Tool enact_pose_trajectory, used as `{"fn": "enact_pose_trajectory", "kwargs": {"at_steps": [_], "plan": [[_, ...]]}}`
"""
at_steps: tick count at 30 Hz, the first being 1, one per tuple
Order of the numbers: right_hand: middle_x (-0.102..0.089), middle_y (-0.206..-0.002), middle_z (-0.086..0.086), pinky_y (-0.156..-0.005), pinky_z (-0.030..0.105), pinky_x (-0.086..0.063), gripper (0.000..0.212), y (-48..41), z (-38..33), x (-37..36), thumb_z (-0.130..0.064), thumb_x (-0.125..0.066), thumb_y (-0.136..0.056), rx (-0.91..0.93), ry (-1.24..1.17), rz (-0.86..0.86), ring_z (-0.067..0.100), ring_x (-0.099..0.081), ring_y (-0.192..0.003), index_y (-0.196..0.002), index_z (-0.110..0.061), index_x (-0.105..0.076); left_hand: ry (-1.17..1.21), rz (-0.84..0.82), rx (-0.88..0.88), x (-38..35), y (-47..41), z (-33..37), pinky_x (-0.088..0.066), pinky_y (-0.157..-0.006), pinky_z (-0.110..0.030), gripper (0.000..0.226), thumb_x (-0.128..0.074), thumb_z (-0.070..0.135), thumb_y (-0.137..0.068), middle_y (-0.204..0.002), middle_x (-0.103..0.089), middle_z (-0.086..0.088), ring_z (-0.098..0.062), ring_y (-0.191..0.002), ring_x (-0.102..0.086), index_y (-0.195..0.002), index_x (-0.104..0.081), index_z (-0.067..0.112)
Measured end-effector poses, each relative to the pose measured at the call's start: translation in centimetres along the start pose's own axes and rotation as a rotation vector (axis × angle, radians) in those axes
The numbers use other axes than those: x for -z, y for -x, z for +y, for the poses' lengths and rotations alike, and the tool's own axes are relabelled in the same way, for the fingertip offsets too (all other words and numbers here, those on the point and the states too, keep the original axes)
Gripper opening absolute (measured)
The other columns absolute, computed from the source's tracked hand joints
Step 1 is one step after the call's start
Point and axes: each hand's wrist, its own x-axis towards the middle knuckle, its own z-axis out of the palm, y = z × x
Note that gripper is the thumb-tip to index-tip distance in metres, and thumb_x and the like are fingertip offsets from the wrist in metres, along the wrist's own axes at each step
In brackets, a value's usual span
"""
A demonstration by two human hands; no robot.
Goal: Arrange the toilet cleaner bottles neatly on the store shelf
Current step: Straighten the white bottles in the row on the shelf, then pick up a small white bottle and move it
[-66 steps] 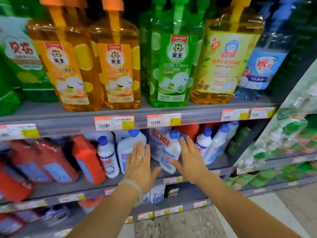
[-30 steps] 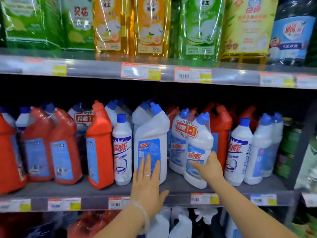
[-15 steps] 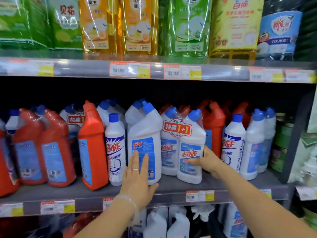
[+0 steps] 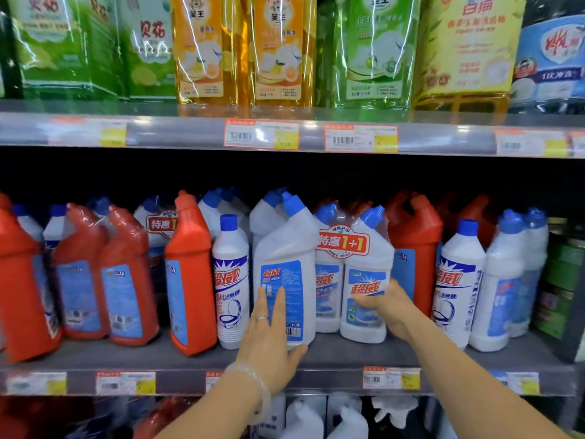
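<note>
1. Since the pic approx 2 s back, both hands have closed in from hovering short of the shelf to touching bottles; the twin pack looks more upright than it did then.
2. Nearest: two bare forearms reach up from the bottom edge. A clear bracelet (image 4: 253,380) circles the left wrist.
3. Left hand (image 4: 269,337) lies flat w/ fingers spread on the front of a big white angled-neck bottle (image 4: 285,264), thumb under its base corner. Pressing, not gripping.
4. Right hand (image 4: 387,307) wraps the lower right side of the shrink-wrapped twin pack (image 4: 354,274) w/ red "1+1" sticker; fingers curl across its label, clamped on it.
5. Both items stand at the front-centre of the middle shelf (image 4: 348,353), touching each other.
6. Beside them: a slim white bottle (image 4: 229,280) and a red bottle (image 4: 190,274) to the left, more white bottles to the right, red ones behind.
7. Farthest: the upper shelf holds orange and green dish liquid.
8. Step, my read: squaring these two into line. Next prob. needs labels turned forward and bases pushed flush w/ neighbours.
</note>
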Motion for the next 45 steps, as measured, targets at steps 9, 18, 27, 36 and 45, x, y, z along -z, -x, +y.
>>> {"fn": "enact_pose_trajectory", "kwargs": {"at_steps": [9,18,27,36,45], "plan": [[-0.050,-0.127,0.013,-0.098,0.047,-0.046,0.112,2.0,1.7,0.1,-0.037,-0.088,-0.037,0.035,0.423,0.245,0.030,-0.052,-0.117,-0.131,-0.010,-0.033,-0.255,0.158,-0.235,-1.3,-0.3,2.3,-0.039,-0.098,-0.049,0.101,-0.085,0.037,-0.053,-0.142,-0.040,-0.023,-0.033,-0.131,-0.027,-0.136,-0.035,0.007],[-0.056,-0.112,0.015,-0.088,0.033,-0.044,0.045,6.2,0.1,8.9,-0.019,-0.075,-0.073,0.171,0.678,0.446,0.029,-0.055,-0.105,-0.111,-0.005,-0.055,-0.126,-0.060,-0.218,-5.0,-1.6,9.8,-0.001,-0.117,-0.037,0.086,-0.049,0.040,-0.091,-0.155,0.021,-0.009,-0.029,-0.145,0.011,-0.147,0.011,0.019],[-0.046,-0.136,0.011,-0.097,0.032,-0.035,0.091,3.5,-5.9,12.4,-0.026,-0.081,-0.067,0.336,0.642,0.477,0.029,-0.045,-0.125,-0.139,-0.007,-0.029,-0.113,-0.168,-0.261,-6.6,-2.1,12.3,-0.002,-0.119,-0.037,0.085,-0.049,0.041,-0.091,-0.155,0.022,-0.007,-0.026,-0.145,0.012,-0.148,0.011,0.022],[-0.048,-0.121,0.016,-0.085,0.034,-0.042,0.080,2.7,-6.4,10.1,-0.027,-0.083,-0.063,0.122,0.766,0.377,0.032,-0.050,-0.109,-0.126,-0.009,-0.037,-0.024,-0.163,-0.186,-6.5,-2.2,12.3,-0.006,-0.118,-0.034,0.088,-0.053,0.042,-0.089,-0.156,0.019,-0.007,-0.025,-0.145,0.007,-0.148,0.008,0.019],[-0.064,-0.105,0.002,-0.084,0.046,-0.054,0.071,4.2,-7.3,6.5,-0.029,-0.084,-0.057,0.217,0.420,0.280,0.022,-0.064,-0.093,-0.114,-0.020,-0.043,0.434,-0.113,-0.129,-6.3,-4.1,13.8,-0.025,-0.115,-0.040,0.106,-0.077,0.042,-0.066,-0.152,-0.022,-0.003,-0.021,-0.140,-0.023,-0.147,-0.011,0.020]]}}
